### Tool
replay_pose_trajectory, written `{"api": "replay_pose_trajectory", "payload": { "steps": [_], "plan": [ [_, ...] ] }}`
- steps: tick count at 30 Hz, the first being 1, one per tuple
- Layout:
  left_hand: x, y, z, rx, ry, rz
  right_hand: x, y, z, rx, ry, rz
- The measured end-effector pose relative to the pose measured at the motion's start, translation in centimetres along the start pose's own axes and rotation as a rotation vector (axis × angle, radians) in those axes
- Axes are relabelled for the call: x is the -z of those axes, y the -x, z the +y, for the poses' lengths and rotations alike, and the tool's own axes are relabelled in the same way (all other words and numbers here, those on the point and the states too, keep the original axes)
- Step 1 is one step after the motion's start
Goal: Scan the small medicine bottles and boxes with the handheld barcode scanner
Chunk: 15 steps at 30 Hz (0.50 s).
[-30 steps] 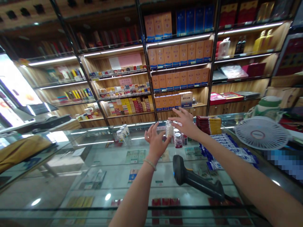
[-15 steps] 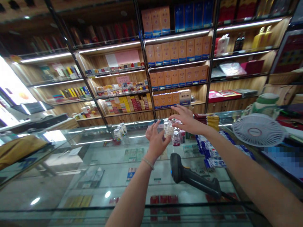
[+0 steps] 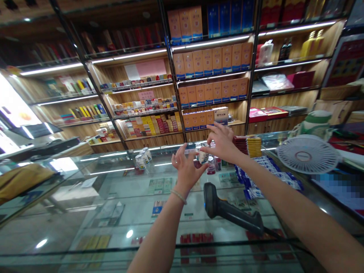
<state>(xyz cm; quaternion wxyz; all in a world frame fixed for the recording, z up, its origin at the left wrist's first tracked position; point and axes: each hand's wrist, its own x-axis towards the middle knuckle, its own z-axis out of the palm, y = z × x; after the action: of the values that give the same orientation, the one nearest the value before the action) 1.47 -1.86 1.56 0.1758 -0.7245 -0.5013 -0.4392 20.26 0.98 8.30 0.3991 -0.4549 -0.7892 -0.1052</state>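
Note:
A small clear jar with pale contents (image 3: 203, 156) is between my two hands, slightly tilted above the glass counter. My right hand (image 3: 223, 146) pinches it near its top with thumb and fingertips. My left hand (image 3: 186, 168) is at the jar's left, open, thumb and fingers spread; whether the thumb touches the glass I cannot tell. Just behind and right of it, a similar jar with dark red contents (image 3: 211, 166) stands on the counter. More small jars behind are partly hidden by my right hand.
Several small jars (image 3: 140, 161) stand left on the glass counter (image 3: 119, 185). A black barcode scanner (image 3: 227, 212) lies nearer me. Blue-and-white packets (image 3: 263, 174), a stack of yellow-edged packs (image 3: 253, 146) and a white fan (image 3: 308, 154) are at right. Stocked shelves (image 3: 212, 104) stand behind.
My left hand's fingers have spread and moved a little away from the jar. My right hand has come round its top, and the jar has tilted somewhat.

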Motion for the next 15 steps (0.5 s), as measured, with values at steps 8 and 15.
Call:
{"api": "replay_pose_trajectory", "payload": {
  "steps": [8,15],
  "plan": [
    [-0.2,-0.2,-0.2,0.034,0.038,0.016,-0.5,0.4,-0.7,-0.036,-0.016,0.020],
    [-0.4,-0.5,-1.1,0.044,0.081,0.074,-0.1,0.3,-1.1,-0.010,-0.005,-0.014]
  ]
}}
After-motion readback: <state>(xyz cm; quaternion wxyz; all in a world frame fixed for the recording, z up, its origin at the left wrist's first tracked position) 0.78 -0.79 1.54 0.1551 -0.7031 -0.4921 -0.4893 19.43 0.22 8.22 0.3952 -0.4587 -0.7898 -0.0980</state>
